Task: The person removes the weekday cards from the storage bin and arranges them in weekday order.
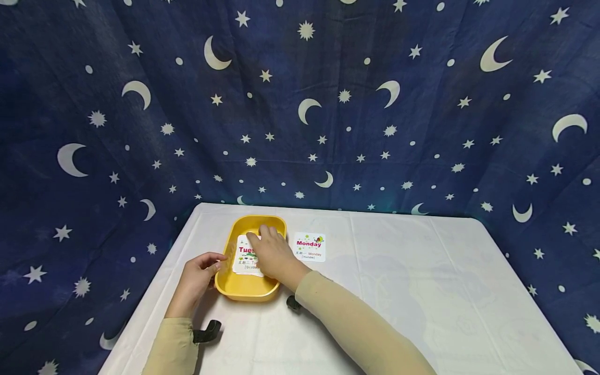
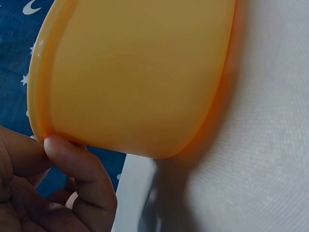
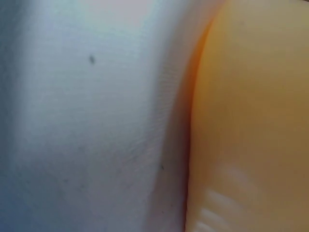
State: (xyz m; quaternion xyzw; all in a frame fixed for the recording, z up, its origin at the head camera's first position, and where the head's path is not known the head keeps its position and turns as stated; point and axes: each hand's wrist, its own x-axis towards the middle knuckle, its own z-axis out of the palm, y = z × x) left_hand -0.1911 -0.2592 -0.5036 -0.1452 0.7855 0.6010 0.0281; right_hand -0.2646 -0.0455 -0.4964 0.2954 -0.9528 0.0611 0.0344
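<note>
A yellow plastic tray [image 1: 248, 291] stands on the left part of the table. My left hand [image 1: 193, 278] pinches its left rim between thumb and finger; in the left wrist view a fingertip [image 2: 55, 145] presses just under the rim. Inside the tray lies a white "Tuesday" card [image 1: 245, 255], with its right part covered by my right hand [image 1: 275, 255]. The right fingers bend over the card's far side. Whether they grip it is hidden. To the right of the tray, a "Monday" card [image 1: 310, 247] lies face up on the cloth. The right wrist view shows only the tray's outer wall [image 3: 251, 121] and cloth.
A white cloth [image 1: 422, 291] covers the table. Dark blue fabric with moons and stars [image 1: 300, 130] hangs behind and at both sides. A black wrist mount [image 1: 207, 332] sticks out from the left sleeve, and another [image 1: 294, 304] shows beside the right forearm.
</note>
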